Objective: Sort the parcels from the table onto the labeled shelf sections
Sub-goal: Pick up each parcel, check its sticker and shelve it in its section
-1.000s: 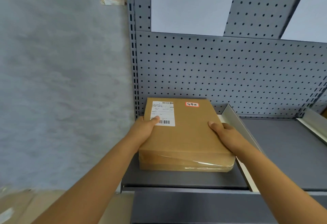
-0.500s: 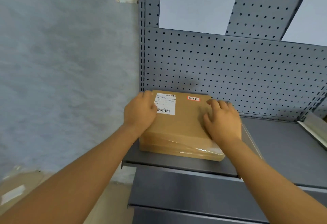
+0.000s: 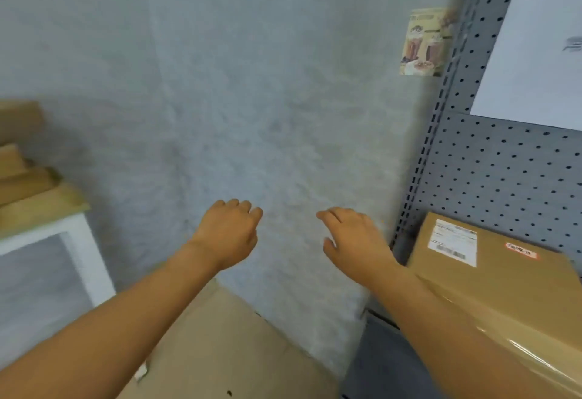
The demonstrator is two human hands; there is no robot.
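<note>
Left hand (image 3: 228, 233) and right hand (image 3: 354, 241) hang side by side before the grey wall (image 3: 252, 115), fingers loosely curled, holding nothing, a gap between them. At 3 o'clock, the parcel (image 3: 504, 288) lies on the shelf (image 3: 387, 367) against the pegboard (image 3: 504, 184).
</note>
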